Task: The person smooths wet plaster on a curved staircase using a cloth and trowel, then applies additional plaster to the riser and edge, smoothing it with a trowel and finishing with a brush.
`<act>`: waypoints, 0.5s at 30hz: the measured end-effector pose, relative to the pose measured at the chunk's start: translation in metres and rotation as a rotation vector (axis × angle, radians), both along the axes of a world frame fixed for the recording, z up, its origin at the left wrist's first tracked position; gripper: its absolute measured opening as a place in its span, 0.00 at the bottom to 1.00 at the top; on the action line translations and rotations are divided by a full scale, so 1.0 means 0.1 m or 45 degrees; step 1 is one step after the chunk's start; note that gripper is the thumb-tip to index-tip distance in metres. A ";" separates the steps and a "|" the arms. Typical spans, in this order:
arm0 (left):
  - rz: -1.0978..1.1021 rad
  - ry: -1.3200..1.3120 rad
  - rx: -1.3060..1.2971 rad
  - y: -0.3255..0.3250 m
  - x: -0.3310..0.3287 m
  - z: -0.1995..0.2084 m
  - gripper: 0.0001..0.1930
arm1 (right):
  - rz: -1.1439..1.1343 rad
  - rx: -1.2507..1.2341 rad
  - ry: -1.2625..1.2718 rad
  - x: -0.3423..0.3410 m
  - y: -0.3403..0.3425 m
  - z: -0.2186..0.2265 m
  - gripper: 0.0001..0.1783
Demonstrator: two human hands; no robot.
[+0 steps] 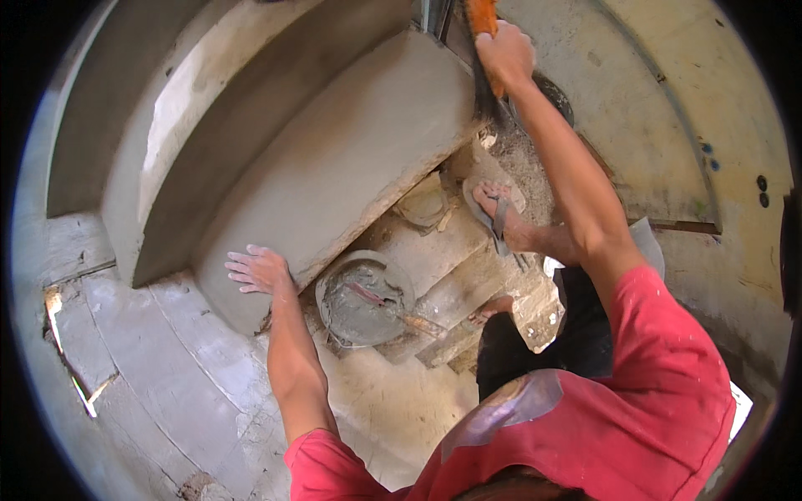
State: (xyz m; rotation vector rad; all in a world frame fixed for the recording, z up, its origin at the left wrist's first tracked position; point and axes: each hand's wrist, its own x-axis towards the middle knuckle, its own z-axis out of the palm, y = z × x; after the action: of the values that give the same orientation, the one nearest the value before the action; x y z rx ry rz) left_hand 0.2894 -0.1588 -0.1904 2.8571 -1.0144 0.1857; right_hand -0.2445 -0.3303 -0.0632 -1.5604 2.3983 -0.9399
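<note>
My right hand (pixel 505 57) is closed around an orange-handled brush (pixel 481 18) at the far end of a grey cement step (pixel 334 142). Its dark bristles hang down by the step's outer corner. My left hand (pixel 259 270) lies flat, fingers spread, on the near end of that smooth, damp-looking step; cement dust whitens the fingers. Just right of it stands a round tub (pixel 407 280) holding wet grey mortar (pixel 355 313). A tool with a reddish handle (pixel 365 292) rests in the mortar.
Curved plastered risers (pixel 225 125) climb at the upper left. A smaller cement-crusted container (pixel 422 204) sits on the rough steps. My sandalled foot (pixel 499 209) stands beyond it, with rubble around. A stained yellowish wall (pixel 735 125) bounds the right; a boarded grey surface (pixel 167 351) lies left.
</note>
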 end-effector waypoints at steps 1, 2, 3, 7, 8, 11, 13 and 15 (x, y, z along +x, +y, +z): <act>-0.054 -0.106 0.039 -0.09 -0.17 0.04 0.36 | 0.032 -0.069 -0.043 0.09 0.07 0.13 0.20; -0.044 -0.213 0.150 -0.21 -0.38 0.07 0.36 | 0.084 -0.070 -0.012 0.30 0.12 0.19 0.20; -0.282 -0.175 -0.012 -0.36 -0.68 0.04 0.36 | 0.194 -0.057 -0.073 0.56 0.25 0.16 0.19; -0.631 0.100 -0.130 -0.83 -1.75 -0.12 0.36 | 0.587 0.352 -0.416 1.22 0.38 -0.35 0.22; -0.630 0.129 -0.089 -0.89 -1.91 -0.12 0.36 | 0.542 0.382 -0.438 1.12 0.32 -0.47 0.23; -0.626 0.103 -0.015 -0.96 -2.14 -0.06 0.37 | 0.265 0.307 -0.093 0.31 0.07 -0.55 0.21; -0.595 0.084 0.026 -0.94 -2.14 0.04 0.38 | -0.189 0.233 -0.052 -0.26 0.00 -0.34 0.20; -0.605 0.170 0.000 -0.92 -2.11 0.13 0.38 | -0.222 0.085 0.023 -0.40 0.08 -0.14 0.20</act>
State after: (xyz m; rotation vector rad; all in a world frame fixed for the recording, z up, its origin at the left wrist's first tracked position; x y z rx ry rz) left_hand 0.0779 -0.2510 -0.1779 2.4916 -1.6112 -0.0455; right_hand -0.2843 -0.3220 -0.0767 -1.3610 2.5837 -0.8674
